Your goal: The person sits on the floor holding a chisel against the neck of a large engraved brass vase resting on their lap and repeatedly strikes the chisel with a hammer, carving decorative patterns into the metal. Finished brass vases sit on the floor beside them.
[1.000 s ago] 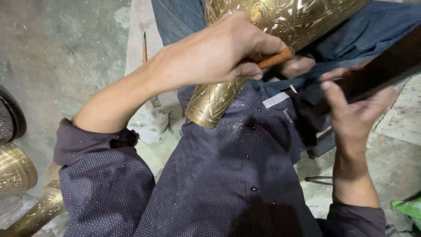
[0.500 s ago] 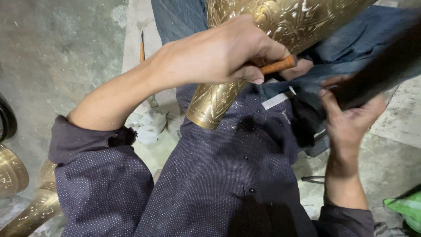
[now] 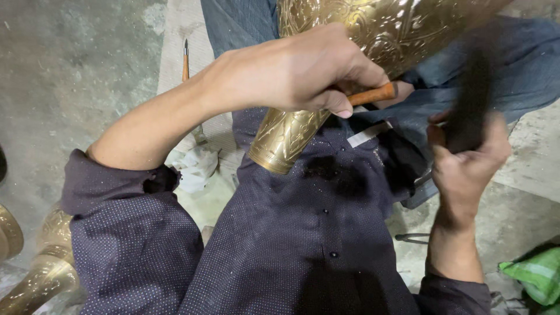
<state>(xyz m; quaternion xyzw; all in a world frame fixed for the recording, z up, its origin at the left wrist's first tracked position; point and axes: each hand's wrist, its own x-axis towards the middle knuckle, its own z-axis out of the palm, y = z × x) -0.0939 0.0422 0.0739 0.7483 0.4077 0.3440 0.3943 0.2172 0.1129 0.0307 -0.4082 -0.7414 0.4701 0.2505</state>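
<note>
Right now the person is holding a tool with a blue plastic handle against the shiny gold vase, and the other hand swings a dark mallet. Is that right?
Not quite. The handle is orange-brown wood, not blue plastic. The head view shows the left hand gripping that wooden-handled tool against the embossed brass vase, while the right hand holds a dark, blurred mallet.

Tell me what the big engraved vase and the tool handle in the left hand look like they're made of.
The engraved vase looks like brass or a similar yellow metal: a golden, reflective surface with raised floral patterning that catches highlights. The tool handle, sticking out of the left hand, looks like wood: a matte, orange-brown round shaft. Its working end is hidden, so I cannot tell that part's material.
</note>
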